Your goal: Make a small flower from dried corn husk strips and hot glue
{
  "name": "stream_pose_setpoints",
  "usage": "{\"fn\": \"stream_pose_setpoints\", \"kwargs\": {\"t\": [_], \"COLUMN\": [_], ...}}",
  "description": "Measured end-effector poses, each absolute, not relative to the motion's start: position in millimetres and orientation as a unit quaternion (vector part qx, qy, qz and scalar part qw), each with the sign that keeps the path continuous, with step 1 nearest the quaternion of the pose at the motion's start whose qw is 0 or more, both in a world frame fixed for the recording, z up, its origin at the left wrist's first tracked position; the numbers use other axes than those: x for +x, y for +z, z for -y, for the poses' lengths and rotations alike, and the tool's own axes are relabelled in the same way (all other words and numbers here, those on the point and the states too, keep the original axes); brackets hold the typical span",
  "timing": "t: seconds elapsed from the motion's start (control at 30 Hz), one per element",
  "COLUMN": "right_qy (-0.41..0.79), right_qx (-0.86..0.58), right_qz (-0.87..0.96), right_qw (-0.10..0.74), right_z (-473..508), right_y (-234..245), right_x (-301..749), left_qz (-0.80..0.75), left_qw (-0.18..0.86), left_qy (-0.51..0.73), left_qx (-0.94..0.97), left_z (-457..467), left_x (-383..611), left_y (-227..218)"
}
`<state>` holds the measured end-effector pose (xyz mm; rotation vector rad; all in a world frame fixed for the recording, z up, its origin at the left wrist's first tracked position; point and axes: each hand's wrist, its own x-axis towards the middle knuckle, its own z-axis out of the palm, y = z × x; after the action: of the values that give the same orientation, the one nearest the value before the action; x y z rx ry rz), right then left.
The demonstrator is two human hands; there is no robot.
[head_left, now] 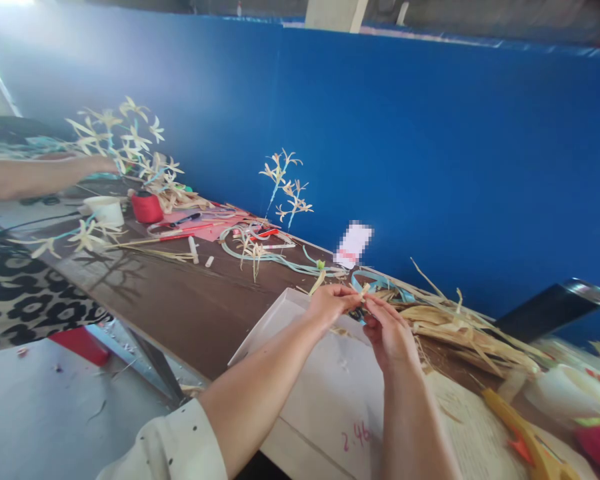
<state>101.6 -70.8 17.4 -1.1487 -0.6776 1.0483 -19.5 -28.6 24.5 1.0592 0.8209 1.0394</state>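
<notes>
My left hand point(331, 305) and my right hand point(389, 328) meet over a shallow white box point(260, 333). Between their fingertips they pinch a small pale piece of dried husk point(365, 291); its lower part is hidden by the fingers. Just behind the hands lies a loop of light blue ribbon point(373, 279). To the right of my right hand is a heap of dried husks point(450, 327). Finished husk flowers on blue-wrapped stems point(287, 183) stand farther back against the blue wall.
At far left a co-worker's arm point(45, 177) reaches toward a bunch of husk flowers point(125, 133). Near it are a red thread spool point(147, 207) and a white cup point(105, 211). A yellow-handled tool point(525, 433) lies front right, and a black cylinder point(550, 310) leans behind.
</notes>
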Motion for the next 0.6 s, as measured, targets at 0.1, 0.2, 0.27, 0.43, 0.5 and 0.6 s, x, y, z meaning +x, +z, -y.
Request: {"fn": "stream_pose_setpoints", "kwargs": {"t": [0.1, 0.2, 0.27, 0.43, 0.5, 0.6], "right_qy": [0.492, 0.514, 0.512, 0.47, 0.455, 0.446], "right_qx": [-0.525, -0.523, -0.516, -0.512, -0.514, -0.511], "right_qz": [0.323, 0.344, 0.357, 0.376, 0.378, 0.386], "right_qw": [0.615, 0.587, 0.588, 0.613, 0.621, 0.625], "right_z": [72.1, 72.8, 72.8, 71.1, 70.2, 69.2], "right_y": [17.0, 16.6, 16.5, 15.0, 13.6, 12.1], "right_x": [99.7, 97.5, 95.9, 93.5, 93.2, 93.1], "left_qz": [-0.365, -0.355, -0.353, -0.354, -0.354, -0.349], "left_qw": [0.657, 0.645, 0.641, 0.642, 0.648, 0.651], "left_qy": [0.476, 0.493, 0.498, 0.499, 0.496, 0.495], "left_qx": [0.456, 0.463, 0.466, 0.461, 0.457, 0.457], "left_z": [27.2, 25.6, 25.3, 26.5, 26.5, 25.7], "left_x": [-19.7, -20.3, -20.6, -21.2, -21.2, -20.9], "left_y": [22.4, 18.7, 17.4, 20.3, 20.8, 19.3]}}
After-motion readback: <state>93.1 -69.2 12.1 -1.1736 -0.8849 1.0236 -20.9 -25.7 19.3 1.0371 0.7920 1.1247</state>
